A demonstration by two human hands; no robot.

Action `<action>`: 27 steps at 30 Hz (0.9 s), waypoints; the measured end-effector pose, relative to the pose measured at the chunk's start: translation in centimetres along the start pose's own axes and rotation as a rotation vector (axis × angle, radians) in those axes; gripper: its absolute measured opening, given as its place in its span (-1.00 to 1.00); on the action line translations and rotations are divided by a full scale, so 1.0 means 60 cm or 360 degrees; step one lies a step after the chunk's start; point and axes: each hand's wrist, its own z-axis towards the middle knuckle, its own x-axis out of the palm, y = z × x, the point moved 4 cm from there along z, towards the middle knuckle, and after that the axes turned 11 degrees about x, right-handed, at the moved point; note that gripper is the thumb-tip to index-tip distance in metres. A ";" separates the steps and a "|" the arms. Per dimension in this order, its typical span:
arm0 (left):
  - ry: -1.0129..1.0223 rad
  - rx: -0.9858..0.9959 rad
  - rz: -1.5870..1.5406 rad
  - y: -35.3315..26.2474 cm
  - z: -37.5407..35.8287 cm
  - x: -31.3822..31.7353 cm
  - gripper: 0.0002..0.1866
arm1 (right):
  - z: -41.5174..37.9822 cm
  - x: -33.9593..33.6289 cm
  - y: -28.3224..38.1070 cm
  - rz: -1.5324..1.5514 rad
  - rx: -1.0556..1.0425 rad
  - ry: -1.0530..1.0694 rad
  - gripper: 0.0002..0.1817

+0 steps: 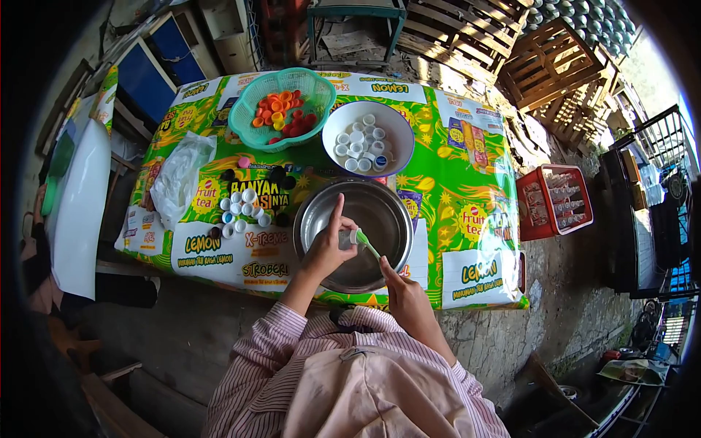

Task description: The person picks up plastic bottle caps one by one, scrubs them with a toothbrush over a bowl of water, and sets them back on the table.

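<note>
Over a steel basin point(307, 213), my left hand point(332, 244) is closed on a small whitish, partly see-through cap point(349, 238), its index finger pointing up. My right hand point(404, 292) grips a thin, pale green brush point(371, 248), which looks like a toothbrush. The brush's green head meets the cap's open side. Behind the basin, a white bowl point(398, 135) with a blue rim holds several white bottle caps point(365, 139). Loose white caps point(244, 208) and dark caps point(281, 177) lie left of the basin.
A mint-green plastic basket point(244, 109) with orange, red and yellow caps point(274, 109) stands at the back. A crumpled clear bag point(182, 175) lies left on the printed tablecloth point(453, 197). A red crate point(533, 201) of bottles stands right of the table; wooden pallets point(467, 29) lie beyond.
</note>
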 end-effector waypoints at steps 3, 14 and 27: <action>0.0028 0.0144 0.0169 0.000 0.003 -0.001 0.14 | 0.006 0.006 -0.008 0.0544 -0.0128 0.0030 -0.44; 0.0170 -0.0243 -0.0664 0.027 0.017 -0.019 0.12 | -0.003 -0.035 0.003 0.0035 -0.0034 0.0022 -0.46; 0.0206 -0.0417 -0.1250 0.036 0.024 -0.011 0.02 | -0.010 -0.059 0.010 0.0608 0.0030 0.0206 -0.47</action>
